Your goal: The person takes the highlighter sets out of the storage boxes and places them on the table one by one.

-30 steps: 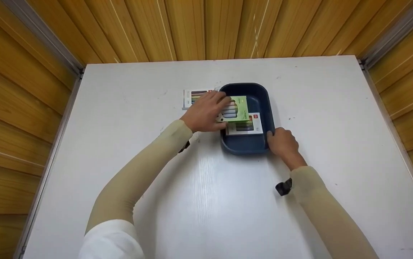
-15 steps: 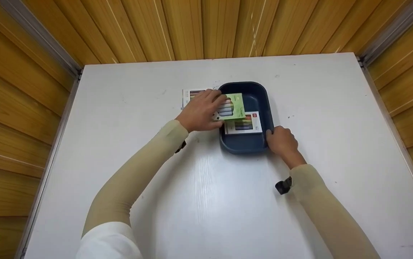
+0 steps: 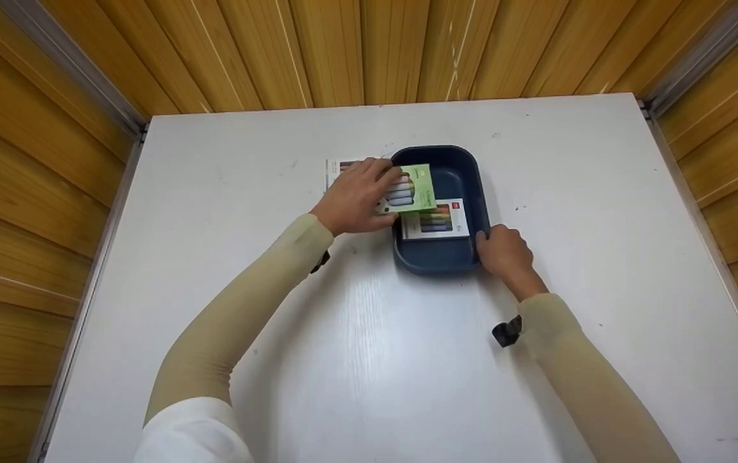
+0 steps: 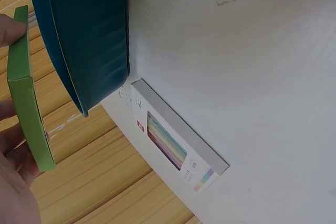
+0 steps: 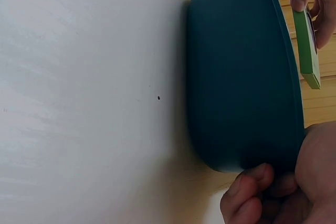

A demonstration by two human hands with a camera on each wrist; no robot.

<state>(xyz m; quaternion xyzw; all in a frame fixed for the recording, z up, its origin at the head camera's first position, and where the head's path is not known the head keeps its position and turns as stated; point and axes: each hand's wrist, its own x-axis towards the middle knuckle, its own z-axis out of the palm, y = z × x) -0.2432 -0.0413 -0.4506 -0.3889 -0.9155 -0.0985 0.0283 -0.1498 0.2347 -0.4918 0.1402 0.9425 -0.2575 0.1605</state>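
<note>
My left hand (image 3: 357,197) grips a flat green box (image 3: 421,188) by its edges, over the left rim of a dark blue tray (image 3: 442,256). The box's front shows a row of pale sticks. In the left wrist view the green box (image 4: 29,95) is clear of the tray's rim, thumb on one edge and fingers on the other. My right hand (image 3: 507,257) pinches the tray's right rim, thumb inside and curled fingers outside. Inside the tray lies a white box (image 3: 455,225) of coloured sticks, partly overlapped by the green one.
Left of the tray, partly behind my left hand, another white box (image 4: 173,135) with a window onto coloured sticks lies on the white table (image 3: 369,360). Wood-slat walls (image 3: 330,51) stand along the table's back and sides.
My left hand has drawn slightly left with the green box, baring a little more of the white box in the tray. My right hand keeps its grip on the rim.
</note>
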